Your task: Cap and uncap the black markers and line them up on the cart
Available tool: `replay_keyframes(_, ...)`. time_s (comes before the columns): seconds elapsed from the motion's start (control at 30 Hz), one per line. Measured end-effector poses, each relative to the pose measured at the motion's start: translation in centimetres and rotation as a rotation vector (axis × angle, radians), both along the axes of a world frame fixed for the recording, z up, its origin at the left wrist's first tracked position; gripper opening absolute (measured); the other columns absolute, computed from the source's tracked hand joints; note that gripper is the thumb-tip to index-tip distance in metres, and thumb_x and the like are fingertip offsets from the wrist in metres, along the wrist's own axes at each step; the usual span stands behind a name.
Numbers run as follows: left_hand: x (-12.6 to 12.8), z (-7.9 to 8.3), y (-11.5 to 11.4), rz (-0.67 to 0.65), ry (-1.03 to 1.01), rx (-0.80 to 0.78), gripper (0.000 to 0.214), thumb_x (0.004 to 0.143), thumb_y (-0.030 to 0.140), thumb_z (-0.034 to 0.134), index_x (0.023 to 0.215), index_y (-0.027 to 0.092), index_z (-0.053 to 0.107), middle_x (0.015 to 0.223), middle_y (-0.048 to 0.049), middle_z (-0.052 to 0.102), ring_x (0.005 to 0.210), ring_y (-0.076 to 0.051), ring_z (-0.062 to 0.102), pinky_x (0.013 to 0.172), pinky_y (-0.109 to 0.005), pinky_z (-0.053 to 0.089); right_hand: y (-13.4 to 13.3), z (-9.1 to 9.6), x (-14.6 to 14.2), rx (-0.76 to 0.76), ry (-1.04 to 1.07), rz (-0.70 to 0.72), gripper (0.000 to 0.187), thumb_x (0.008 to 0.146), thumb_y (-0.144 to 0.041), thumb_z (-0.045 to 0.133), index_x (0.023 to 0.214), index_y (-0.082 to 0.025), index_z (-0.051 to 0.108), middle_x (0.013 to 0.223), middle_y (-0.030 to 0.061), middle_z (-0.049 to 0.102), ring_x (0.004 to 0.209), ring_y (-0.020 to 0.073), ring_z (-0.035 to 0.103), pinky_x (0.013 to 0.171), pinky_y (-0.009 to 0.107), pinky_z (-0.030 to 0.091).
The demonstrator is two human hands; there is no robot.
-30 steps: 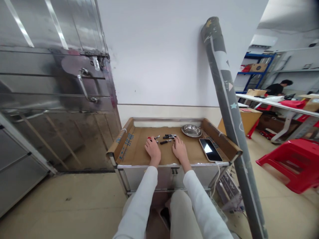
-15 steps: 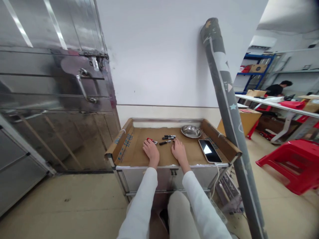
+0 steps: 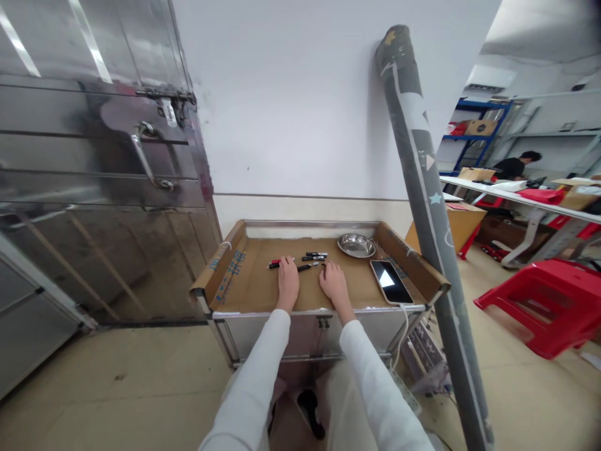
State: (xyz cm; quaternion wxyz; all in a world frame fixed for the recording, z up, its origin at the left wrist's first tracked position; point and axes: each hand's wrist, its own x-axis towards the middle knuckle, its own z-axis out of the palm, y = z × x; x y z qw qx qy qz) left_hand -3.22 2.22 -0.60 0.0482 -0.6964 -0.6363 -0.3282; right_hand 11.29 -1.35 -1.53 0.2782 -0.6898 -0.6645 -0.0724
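1. In the head view, we are laying our left hand [image 3: 288,283] over some red and black pens [image 3: 273,265], whose ends are jutting out left of its fingers; we cannot tell whether it is gripping them.
2. We are resting our right hand [image 3: 334,284] with its fingers bent; we cannot tell whether it is pinching anything.
3. Between our hands we are seeing a black marker [image 3: 306,267] lying, one end pointing towards the right fingertips.
4. Just beyond that gap, a group of dark pens [image 3: 313,257] is lying close together.
5. Beyond our right hand, to its right, a metal bowl [image 3: 357,245] is sitting upright; nearer, a phone [image 3: 391,282] is lying flat.
6. Under both hands, we are using a cardboard-lined table [image 3: 259,291].
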Motion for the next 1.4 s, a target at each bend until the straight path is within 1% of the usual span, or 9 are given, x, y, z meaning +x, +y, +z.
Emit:
replay_keyframes(0.1,0.0,0.0,-0.1,-0.079,-0.025,0.024,0.027,0.090,0.002,0.030,0.105,0.010,0.052,0.109,-0.0161,0.054,0.094,-0.020,0.059,0.085,-0.035,0.049,-0.1,0.3,0.0,-0.021,-0.020,-0.006,0.030,0.092,-0.017,0.040,0.113,-0.008,0.059,0.113,0.0166,0.063,0.104,0.0247,0.054,0.090,0.034,0.039)
replay_keyframes(0.23,0.1,0.3,-0.6,-0.369,0.021,0.056,0.021,0.089,0.007,0.041,0.101,0.015,0.056,0.102,-0.0095,0.056,0.098,-0.019,0.057,0.091,-0.033,0.046,-0.2,0.5,0.0,-0.015,-0.056,-0.018,0.025,0.090,-0.015,0.041,0.105,-0.010,0.060,0.106,0.0149,0.063,0.099,0.0241,0.052,0.086,0.033,0.038)
replay_keyframes(0.3,0.1,0.4,-0.8,-0.444,0.051,0.058,0.018,0.090,0.010,0.044,0.098,0.017,0.058,0.101,-0.0078,0.056,0.100,-0.020,0.055,0.093,-0.034,0.045,-0.3,0.5,0.1,0.005,-0.071,-0.025,0.024,0.090,-0.014,0.041,0.104,-0.011,0.060,0.104,0.0146,0.063,0.097,0.0241,0.052,0.085,0.033,0.037)
replay_keyframes(0.47,0.6,0.6,-0.6,-0.462,0.161,0.041,0.018,0.091,0.023,0.051,0.105,0.019,0.062,0.109,-0.0089,0.055,0.104,-0.024,0.052,0.094,-0.040,0.042,-0.5,0.6,0.0,0.029,-0.090,-0.071,0.023,0.088,-0.013,0.043,0.104,-0.010,0.059,0.103,0.0151,0.062,0.096,0.0250,0.051,0.083,0.033,0.037)
replay_keyframes(0.63,1.2,0.8,0.0,-0.479,0.216,0.009,0.022,0.092,0.026,0.052,0.110,0.020,0.063,0.110,-0.0089,0.055,0.103,-0.024,0.051,0.092,-0.039,0.040,-0.4,0.6,-0.1,0.009,-0.097,-0.109,0.021,0.088,-0.015,0.044,0.101,-0.010,0.059,0.103,0.0165,0.061,0.096,0.0259,0.050,0.082,0.034,0.037)
replay_keyframes(0.83,1.1,0.6,0.2,-0.453,0.138,0.010,0.010,0.089,0.024,0.057,0.092,0.019,0.065,0.103,-0.0069,0.057,0.100,-0.023,0.052,0.093,-0.039,0.039,-0.5,0.9,-0.2,-0.008,-0.076,-0.068,0.019,0.089,-0.016,0.044,0.100,-0.012,0.059,0.101,0.0148,0.060,0.095,0.0247,0.050,0.082,0.034,0.037)
replay_keyframes(1.03,1.0,0.5,0.3,-0.482,0.051,0.006,0.004,0.087,0.019,0.057,0.087,0.018,0.061,0.099,-0.0054,0.059,0.098,-0.021,0.054,0.093,-0.038,0.040,-0.5,1.2,-0.3,-0.004,-0.059,-0.014,0.017,0.089,-0.016,0.044,0.096,-0.013,0.059,0.099,0.0134,0.061,0.095,0.0244,0.051,0.083,0.034,0.037)
replay_keyframes(1.13,1.0,0.7,0.4,-0.515,-0.019,0.007,0.008,0.088,0.015,0.053,0.086,0.019,0.059,0.094,-0.0040,0.060,0.093,-0.019,0.055,0.091,-0.036,0.041,-0.5,1.2,-0.2,0.006,-0.058,0.008,0.016,0.090,-0.015,0.042,0.094,-0.014,0.058,0.098,0.0124,0.062,0.093,0.0235,0.051,0.082,0.033,0.037)
replay_keyframes(1.4,0.9,0.8,0.5,-0.574,-0.024,0.027,0.021,0.092,0.015,0.048,0.106,0.020,0.062,0.106,-0.0067,0.063,0.101,-0.020,0.058,0.094,-0.036,0.044,-0.4,1.1,0.2,0.018,-0.042,0.072,0.019,0.095,-0.014,0.037,0.098,-0.015,0.056,0.098,0.0095,0.064,0.092,0.0210,0.054,0.081,0.031,0.036)
